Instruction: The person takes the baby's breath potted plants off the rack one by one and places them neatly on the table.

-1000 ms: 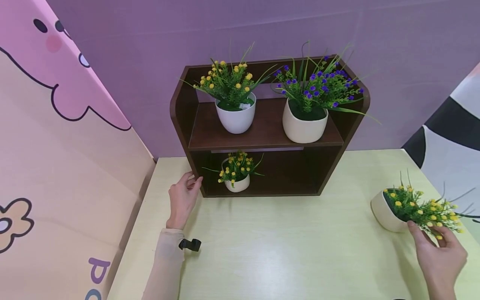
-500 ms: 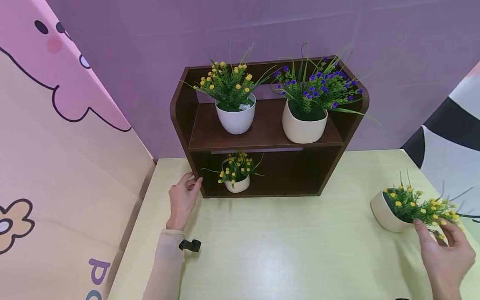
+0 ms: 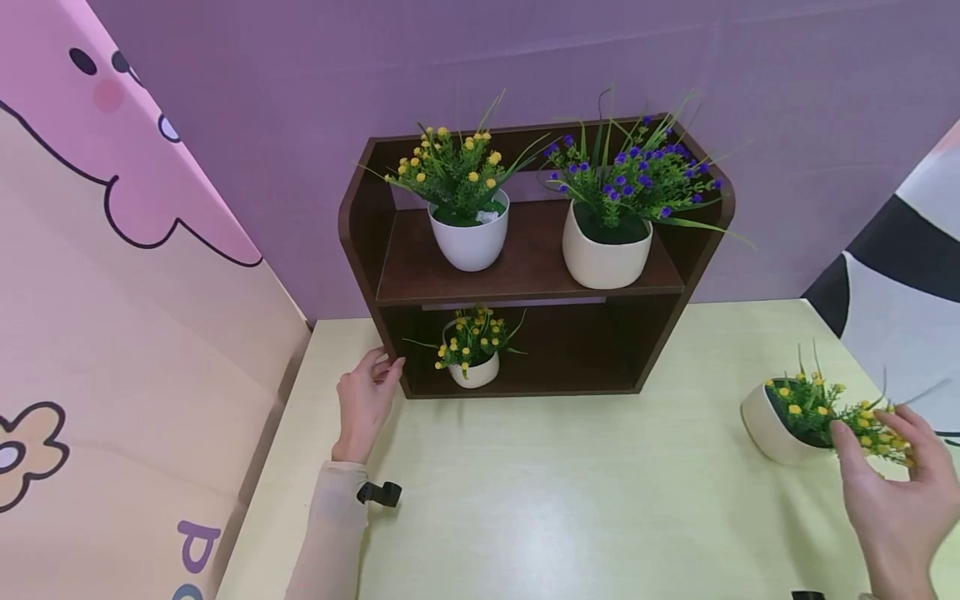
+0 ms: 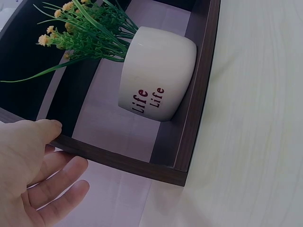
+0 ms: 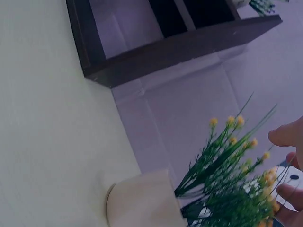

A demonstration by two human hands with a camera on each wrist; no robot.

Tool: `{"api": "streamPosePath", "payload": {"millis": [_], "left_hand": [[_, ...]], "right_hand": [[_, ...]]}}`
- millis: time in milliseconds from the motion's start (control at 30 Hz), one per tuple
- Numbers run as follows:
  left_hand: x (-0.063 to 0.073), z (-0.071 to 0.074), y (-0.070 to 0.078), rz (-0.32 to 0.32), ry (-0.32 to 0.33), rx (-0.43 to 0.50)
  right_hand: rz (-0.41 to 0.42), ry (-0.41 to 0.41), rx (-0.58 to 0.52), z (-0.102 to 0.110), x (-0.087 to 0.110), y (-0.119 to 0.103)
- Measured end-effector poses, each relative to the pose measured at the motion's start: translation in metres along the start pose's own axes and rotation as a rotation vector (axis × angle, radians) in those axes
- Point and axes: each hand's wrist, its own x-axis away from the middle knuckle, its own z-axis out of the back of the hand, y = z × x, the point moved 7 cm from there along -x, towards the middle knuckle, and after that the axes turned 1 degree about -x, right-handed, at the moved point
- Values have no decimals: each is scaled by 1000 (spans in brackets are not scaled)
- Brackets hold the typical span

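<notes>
My left hand (image 3: pixel 366 402) grips the left side panel of a dark brown two-tier shelf (image 3: pixel 525 292); the left wrist view shows its thumb on one side of the panel edge and the fingers on the other. Just inside, on the lower tier, stands a cream pot (image 4: pixel 158 71) of small yellow flowers with red "Life" lettering. At the far right, my right hand (image 3: pixel 900 492) hovers by the yellow flowers of another potted plant (image 3: pixel 780 429), thumb and fingers spread apart. That plant's pot stands on the table (image 3: pixel 562 500). Whether the fingertips touch the flowers I cannot tell.
On the upper tier stand a white pot (image 3: pixel 470 242) with yellow flowers and a cream pot (image 3: pixel 606 258) with purple flowers. A purple cloth wall (image 3: pixel 262 100) rises behind the shelf. Printed panels (image 3: pixel 150 350) flank the table.
My right hand has drawn away to the right from the pot's rim, along the flowers, its fingers opening wider. The left hand and the plants stay in place.
</notes>
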Motion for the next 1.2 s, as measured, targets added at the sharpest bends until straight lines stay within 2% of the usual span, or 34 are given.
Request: {"api": "streamPosePath", "payload": {"millis": [233, 367, 433, 667, 867, 1200], "left_hand": [[0, 0, -1, -11, 10, -1], [0, 0, -1, -8, 6, -6], [0, 0, -1, -7, 5, -7], [-3, -3, 4, -45, -1, -9], [-4, -5, 5, -67, -6, -10], [0, -2, -2, -17, -6, -22]], "right_hand": [[234, 20, 3, -8, 11, -43], [328, -5, -69, -18, 18, -58], [365, -49, -89, -25, 23, -63], [373, -246, -174, -55, 41, -68], [387, -317, -145, -74, 54, -74], [457, -455, -208, -114, 83, -84]]}}
